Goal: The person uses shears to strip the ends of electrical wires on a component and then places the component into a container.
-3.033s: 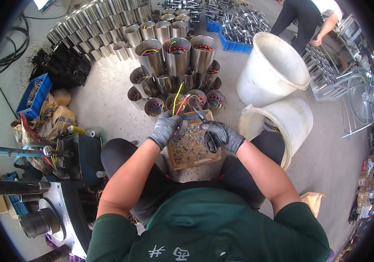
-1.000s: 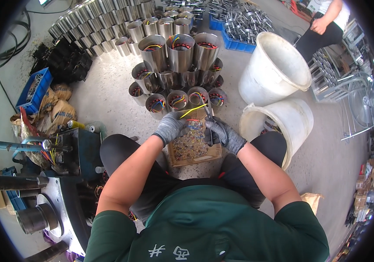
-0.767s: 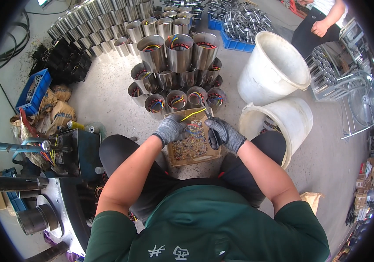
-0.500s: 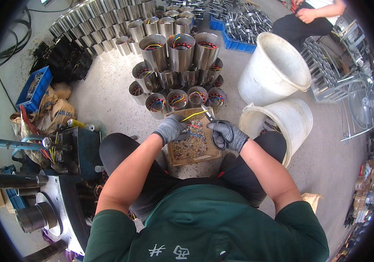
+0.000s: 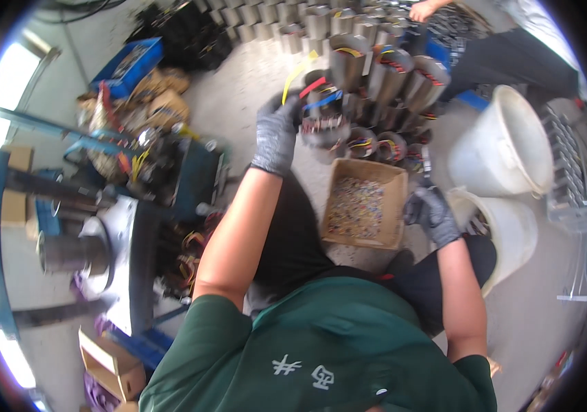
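My gloved left hand (image 5: 276, 134) is raised in front of the stacked metal cylinders, closed on several wires. A yellow wire (image 5: 288, 84), a red wire (image 5: 312, 87) and a blue wire (image 5: 323, 101) fan out from its fingertips. Whether they join a larger part is hidden by the hand. Off to the right, my gloved right hand (image 5: 434, 214) is closed round a pair of pliers (image 5: 426, 165), whose jaws point away from me; blur hides their detail. Between the hands sits a cardboard box (image 5: 395, 206) holding many small coloured scraps (image 5: 356, 209).
Steel cylinders with coloured wires (image 5: 389, 72) stand stacked beyond the box. Two white tubs (image 5: 485, 154) are on the right, one tipped over. Machinery (image 5: 125, 250) flanks my left side, with a blue crate (image 5: 126, 69) farther off. Another person's hand (image 5: 422, 10) shows at the far right.
My view has swung left. My left hand has drawn the wires away to the left and farther out, while my right hand with the pliers has come away from them to the right.
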{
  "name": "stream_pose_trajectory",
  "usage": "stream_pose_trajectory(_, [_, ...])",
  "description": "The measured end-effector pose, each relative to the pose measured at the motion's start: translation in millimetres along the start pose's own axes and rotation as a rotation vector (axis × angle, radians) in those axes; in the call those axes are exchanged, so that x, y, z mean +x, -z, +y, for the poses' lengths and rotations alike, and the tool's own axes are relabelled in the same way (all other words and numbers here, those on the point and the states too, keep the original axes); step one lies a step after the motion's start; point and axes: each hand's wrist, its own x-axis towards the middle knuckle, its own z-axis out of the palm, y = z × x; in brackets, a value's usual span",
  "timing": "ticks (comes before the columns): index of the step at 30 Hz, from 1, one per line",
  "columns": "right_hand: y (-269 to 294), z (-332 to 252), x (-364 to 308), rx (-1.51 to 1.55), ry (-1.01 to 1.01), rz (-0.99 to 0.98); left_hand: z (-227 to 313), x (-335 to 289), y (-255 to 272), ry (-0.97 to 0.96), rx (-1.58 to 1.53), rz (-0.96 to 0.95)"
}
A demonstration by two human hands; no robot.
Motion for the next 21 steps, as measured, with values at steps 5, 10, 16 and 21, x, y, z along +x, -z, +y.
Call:
stream_pose_trajectory(5, [-2,-17,-3,-0.069,0.088,0.096,53,-36,77,-0.028,0.174,0.077])
stream_pose_trajectory(10, [8,-24,-5,-0.016,0.024,0.061,34,-71,159,0.09,0.101,0.217])
stream_pose_trajectory(16, [-12,-28,-6,0.015,0.052,0.128,-28,-114,363,0.32,0.948,0.359])
stream_pose_trajectory(21, [6,-25,-1,0.009,0.082,0.167,-41,-173,359,0.27,1.408,0.401])
